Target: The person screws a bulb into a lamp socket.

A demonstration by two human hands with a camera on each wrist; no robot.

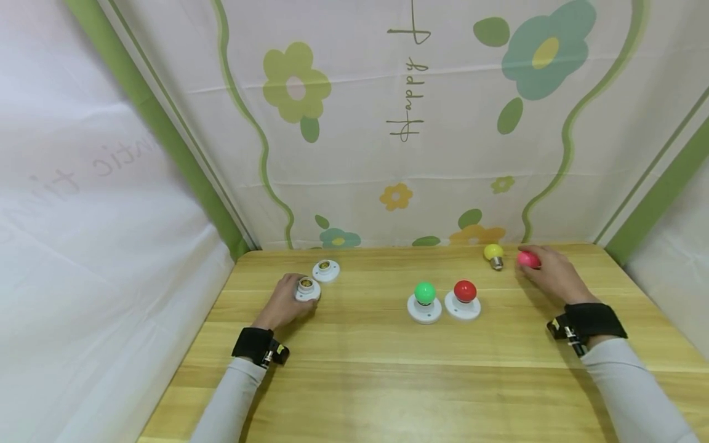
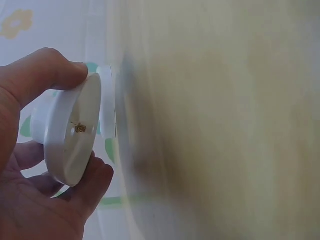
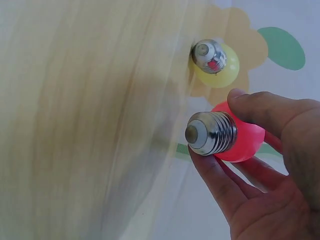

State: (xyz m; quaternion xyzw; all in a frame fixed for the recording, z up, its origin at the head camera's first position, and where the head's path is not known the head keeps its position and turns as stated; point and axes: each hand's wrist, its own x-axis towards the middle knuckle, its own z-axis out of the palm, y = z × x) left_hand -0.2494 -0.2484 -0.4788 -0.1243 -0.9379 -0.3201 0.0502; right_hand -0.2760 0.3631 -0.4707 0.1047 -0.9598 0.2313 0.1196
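My left hand (image 1: pixel 284 301) grips a white round lamp holder (image 1: pixel 307 289) by its rim, thumb on one side and fingers on the other. In the left wrist view the holder (image 2: pixel 75 132) is tilted, its hollow underside showing, raised off the wooden table. Behind it is a second white lamp holder (image 1: pixel 326 271) with a bare socket. At the far right my right hand (image 1: pixel 556 274) holds a pink light bulb (image 1: pixel 528 259) by its globe. The right wrist view shows the bulb's metal screw base (image 3: pixel 211 133) pointing away from the palm. Beside it lies a yellow bulb (image 1: pixel 493 255).
Near the middle of the wooden table (image 1: pixel 376 375) stand a green bulb (image 1: pixel 424 293) and a red bulb (image 1: pixel 465 291), each upright in a white holder. A flower-printed curtain (image 1: pixel 354 154) rises at the table's back edge, with white fabric walls on both sides.
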